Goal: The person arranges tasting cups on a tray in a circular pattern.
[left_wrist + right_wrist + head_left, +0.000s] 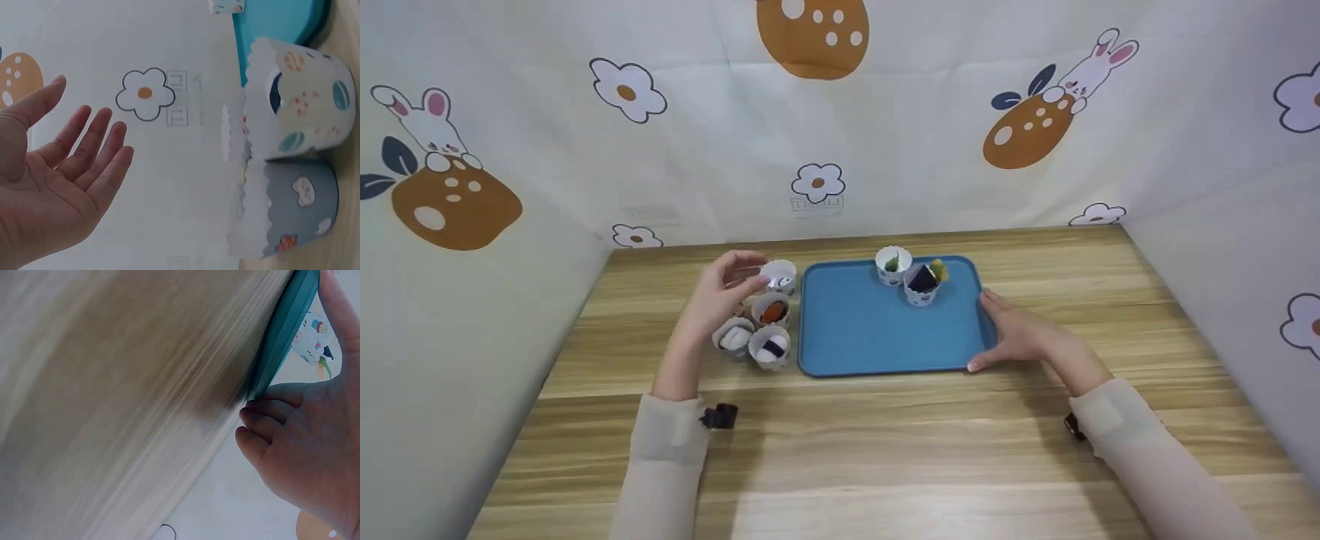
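On the wooden surface (885, 420), inside a printed cloth enclosure (840, 135), a blue tray (870, 330) lies flat at the middle, with two paper cups (911, 276) standing close together at its far right corner. The right hand (1020, 334) rests against the tray's right edge, fingers laid along the rim and thumb by the near corner; the right wrist view shows the fingertips (264, 416) curled at the rim, so this grip steadies the tray without lifting it. Just left of the tray stands a cluster of small cups (761, 322), touching or nearly touching one another, each with something inside. The left hand (727, 292) hovers above that cluster, nearest the far cup (778, 276); its grip is released, fingers spread and relaxed, holding nothing, as the left wrist view confirms. To do this reach well, I judge the fingers should come down around one cup's wall alone, gently, since thin paper crumples and the neighbours stand close enough to tip.
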Demonstrator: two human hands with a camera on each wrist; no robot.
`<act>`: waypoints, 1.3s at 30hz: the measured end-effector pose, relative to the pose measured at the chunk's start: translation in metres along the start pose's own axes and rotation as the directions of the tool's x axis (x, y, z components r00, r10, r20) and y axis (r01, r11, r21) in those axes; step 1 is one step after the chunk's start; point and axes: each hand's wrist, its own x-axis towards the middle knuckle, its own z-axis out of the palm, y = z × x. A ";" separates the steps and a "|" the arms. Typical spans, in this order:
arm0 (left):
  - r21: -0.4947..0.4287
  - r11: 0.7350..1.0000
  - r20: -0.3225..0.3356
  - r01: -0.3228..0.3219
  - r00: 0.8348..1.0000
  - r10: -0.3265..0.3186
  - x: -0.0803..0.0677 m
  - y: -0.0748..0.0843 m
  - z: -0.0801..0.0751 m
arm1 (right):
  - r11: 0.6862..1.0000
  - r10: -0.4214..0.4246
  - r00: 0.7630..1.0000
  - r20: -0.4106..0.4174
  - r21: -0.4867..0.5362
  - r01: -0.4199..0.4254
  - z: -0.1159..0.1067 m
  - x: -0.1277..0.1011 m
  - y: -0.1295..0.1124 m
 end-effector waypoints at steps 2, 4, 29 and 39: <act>0.006 1.000 -0.002 0.006 1.000 -0.006 -0.003 -0.003 -0.004 | 1.000 0.006 1.000 0.002 0.003 -0.006 0.000 -0.001 0.000; 0.018 1.000 -0.006 0.021 1.000 -0.021 -0.006 -0.007 -0.008 | 1.000 0.005 1.000 0.001 0.001 -0.005 0.000 -0.001 0.001; 0.010 0.987 -0.060 0.158 0.986 -0.157 -0.040 -0.049 -0.035 | 1.000 -0.013 1.000 -0.017 -0.016 0.013 -0.001 -0.001 0.001; 0.058 0.983 -0.045 0.177 0.984 -0.174 -0.046 -0.064 -0.039 | 1.000 -0.013 1.000 -0.015 -0.013 0.013 -0.001 0.000 0.001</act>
